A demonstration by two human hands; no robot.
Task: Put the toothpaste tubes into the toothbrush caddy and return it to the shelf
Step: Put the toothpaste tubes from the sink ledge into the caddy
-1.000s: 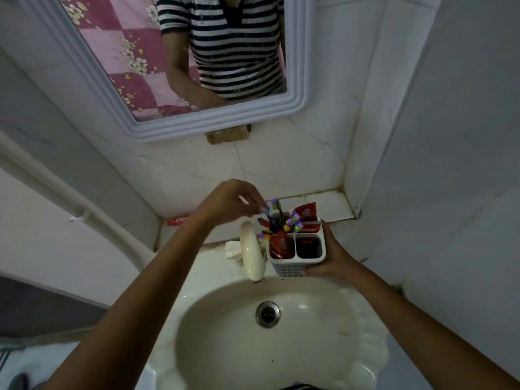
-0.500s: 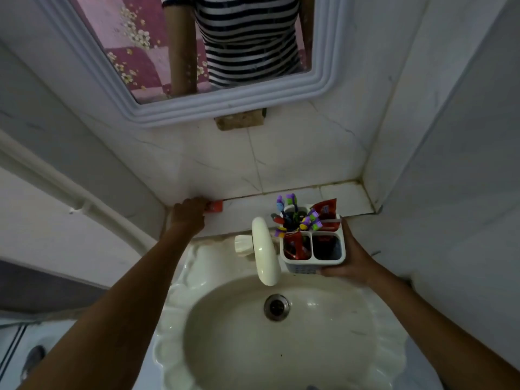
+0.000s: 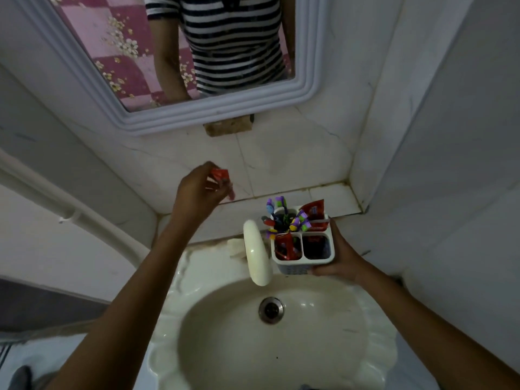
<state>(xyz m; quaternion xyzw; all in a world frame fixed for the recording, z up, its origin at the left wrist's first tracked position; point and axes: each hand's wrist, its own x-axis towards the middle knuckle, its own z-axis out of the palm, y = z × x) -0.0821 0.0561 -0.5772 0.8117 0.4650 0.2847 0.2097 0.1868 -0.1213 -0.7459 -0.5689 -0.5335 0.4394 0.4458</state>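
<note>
Red toothpaste tube (image 3: 220, 174) sits clamped in your left hand (image 3: 198, 190) fingers — right hand (image 3: 342, 256) fingers grip the caddy (image 3: 304, 249).

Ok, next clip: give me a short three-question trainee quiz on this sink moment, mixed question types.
1. True or false: the caddy stands on the shelf.
2. What does the left hand hold?
A. a toothbrush
B. a red toothpaste tube
C. nothing
3. Which of the caddy's two front compartments holds a red tube: the one nearer the tap or the one nearer the right hand?

Key:
1. False: the right hand holds it up beside the tap, over the edge of the sink.
2. B.
3. The one nearer the tap; what the other holds is too dark to tell.
</note>
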